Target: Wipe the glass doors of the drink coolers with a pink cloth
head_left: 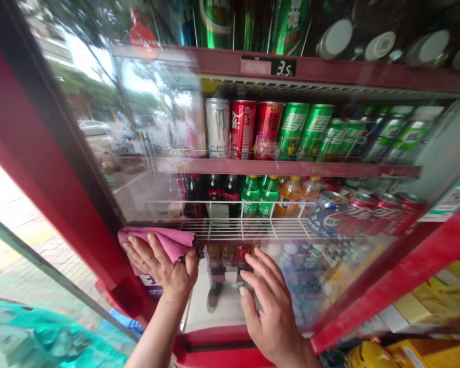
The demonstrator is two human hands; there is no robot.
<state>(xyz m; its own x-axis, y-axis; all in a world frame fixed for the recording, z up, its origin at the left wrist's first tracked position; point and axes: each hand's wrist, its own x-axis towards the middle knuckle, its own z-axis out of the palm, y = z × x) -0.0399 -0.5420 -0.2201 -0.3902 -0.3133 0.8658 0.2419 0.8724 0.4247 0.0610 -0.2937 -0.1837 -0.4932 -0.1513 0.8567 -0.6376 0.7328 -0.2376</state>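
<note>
My left hand (164,266) presses a pink cloth (168,243) flat on the glass door (153,194) of a drinks fridge, near its left red frame. The fingers lie over the cloth, with the thumb at its right corner. Lower and to the right, my right hand (270,306) is raised before the glass with its fingers apart and nothing in it. Whether its fingertips touch the glass, I cannot tell. Behind the door stand a silver can (218,128), red cans (243,129), green cans (293,128) and several bottles (250,197).
A white wire shelf (249,230) runs inside behind the hands, with a blue can (327,209) on it. The red door frame (391,291) slants along the right. Yellow boxes (425,306) are stacked at the lower right. Teal plastic-wrapped packs (42,332) fill the lower left.
</note>
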